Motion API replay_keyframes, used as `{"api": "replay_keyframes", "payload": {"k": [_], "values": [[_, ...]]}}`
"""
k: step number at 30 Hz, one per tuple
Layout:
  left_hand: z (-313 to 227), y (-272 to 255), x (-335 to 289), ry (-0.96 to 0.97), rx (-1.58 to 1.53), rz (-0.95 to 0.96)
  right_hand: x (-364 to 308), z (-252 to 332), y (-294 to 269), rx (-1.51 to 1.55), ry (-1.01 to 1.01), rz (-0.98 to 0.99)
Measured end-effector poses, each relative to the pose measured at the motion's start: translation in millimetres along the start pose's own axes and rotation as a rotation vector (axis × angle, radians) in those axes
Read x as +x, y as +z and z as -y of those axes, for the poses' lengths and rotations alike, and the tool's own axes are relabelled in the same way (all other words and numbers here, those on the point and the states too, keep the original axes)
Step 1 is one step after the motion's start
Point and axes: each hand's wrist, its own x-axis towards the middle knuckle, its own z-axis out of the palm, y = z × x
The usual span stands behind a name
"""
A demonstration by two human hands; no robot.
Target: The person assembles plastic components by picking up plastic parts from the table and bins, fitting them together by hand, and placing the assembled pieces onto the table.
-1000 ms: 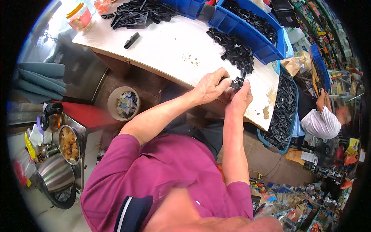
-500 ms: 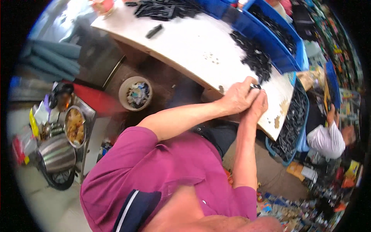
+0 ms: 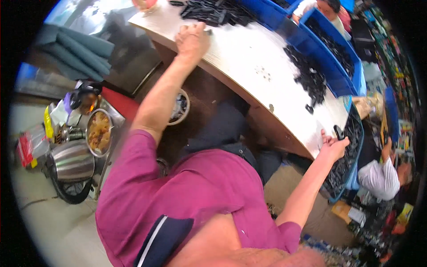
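Note:
On the white tabletop's far left end, my left hand [image 3: 192,42] curls over a black plastic piece; only its dark tip [image 3: 209,32] shows beside the fingers. At the table's right end, my right hand [image 3: 334,149] pinches a small black plastic part [image 3: 339,132] between thumb and fingers, above the rim of a blue basket [image 3: 340,193] full of black parts. A heap of long black pieces [image 3: 215,13] lies just beyond my left hand. Another pile of small black parts [image 3: 309,80] spreads along the table's far side.
Blue bins [image 3: 331,62] with black parts line the table's [image 3: 249,53] far edge. A waste bucket [image 3: 184,116] stands on the floor behind my left forearm. To the left are a food bowl [image 3: 98,133] and a steel pot [image 3: 73,161]. Co-workers sit beyond the bins and at right.
My hands were together at the table's right corner and are now apart. The left went to the black piece at the far left; the right moved over the basket, holding a black part.

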Motion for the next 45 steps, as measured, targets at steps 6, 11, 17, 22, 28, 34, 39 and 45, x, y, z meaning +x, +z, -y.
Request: {"api": "replay_keyframes", "payload": {"k": [6,11,17,22,28,34,39,45], "values": [[-7.3,8.1,-4.8,0.253,-0.092,-0.072,22.0,18.2,-21.3,-0.076,-0.14,-0.232],[-64.2,12.3,-23.0,0.507,-0.242,0.09,-7.1,-9.5,-1.5,-0.261,0.007,0.274],[-118.8,6.3,-45.6,0.703,-0.377,0.096,-7.0,-22.9,20.2,-0.699,-0.053,0.514],[-133.7,7.9,-43.2,0.795,-0.447,0.145,-13.2,-26.8,36.3,-0.938,-0.219,0.524],[-144.4,-1.5,-60.1,0.874,-0.506,0.306,-13.3,-32.8,43.2,-1.226,-0.391,0.584],[-146.0,-0.9,-59.7,0.828,-0.526,0.202,-12.3,-33.0,42.2,-1.259,-0.461,0.542],[-152.1,-10.8,-65.0,0.668,-0.688,0.007,-23.0,-29.2,48.7,-1.253,-0.447,0.53],[-197.8,-21.9,-112.1,0.46,-1.163,0.198,-18.9,-28.1,49.1,-1.237,-0.465,0.513]]}}
